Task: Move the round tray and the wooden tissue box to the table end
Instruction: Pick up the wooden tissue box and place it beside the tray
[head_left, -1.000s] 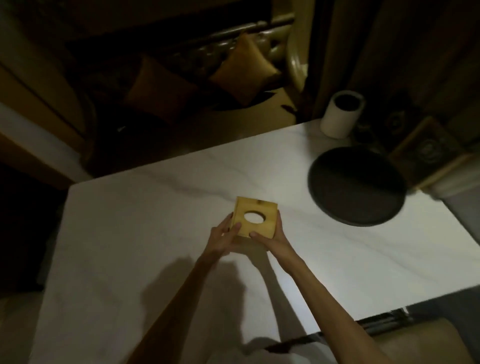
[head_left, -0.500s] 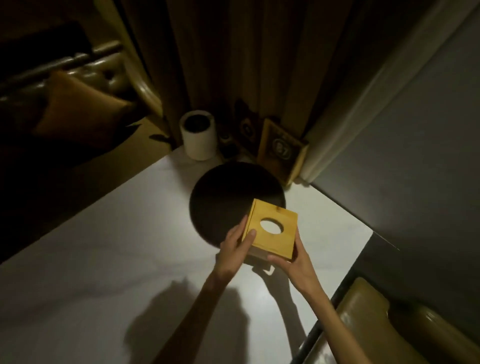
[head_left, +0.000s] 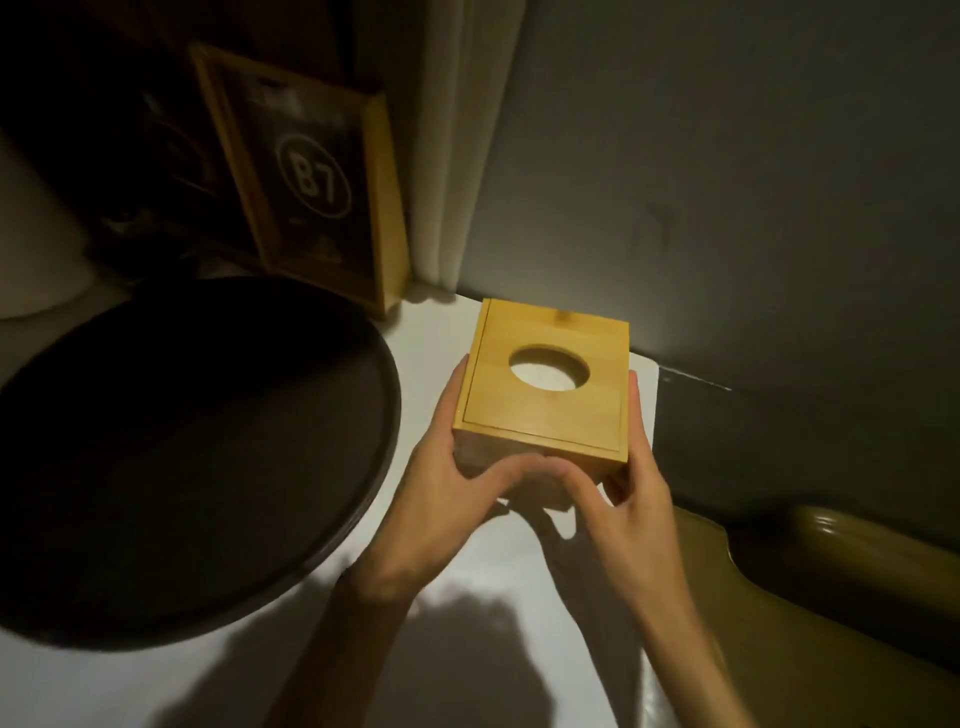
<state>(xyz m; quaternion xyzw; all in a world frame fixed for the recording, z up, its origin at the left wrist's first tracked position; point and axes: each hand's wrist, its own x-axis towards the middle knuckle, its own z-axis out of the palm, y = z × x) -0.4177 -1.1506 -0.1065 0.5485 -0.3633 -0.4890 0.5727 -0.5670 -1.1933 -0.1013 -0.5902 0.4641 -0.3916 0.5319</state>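
The wooden tissue box (head_left: 550, 410), yellow-brown with a round hole in its top, is over the far right corner of the white table (head_left: 457, 634). My left hand (head_left: 452, 467) clasps its left side and my right hand (head_left: 628, 483) clasps its right side, thumbs on the near face. Whether its base touches the table is hidden by my hands. The round dark tray (head_left: 182, 452) lies flat on the table just left of the box, a narrow gap apart.
A wooden-framed sign marked "B7" (head_left: 306, 176) leans behind the tray. A white cylinder (head_left: 31, 249) stands at the far left. A grey wall (head_left: 727, 182) closes the corner. A tan upholstered seat (head_left: 810, 613) lies below the table's right edge.
Both hands carried the box from the table's middle, past the tray, to the right corner by the wall. The view swung right and closer.
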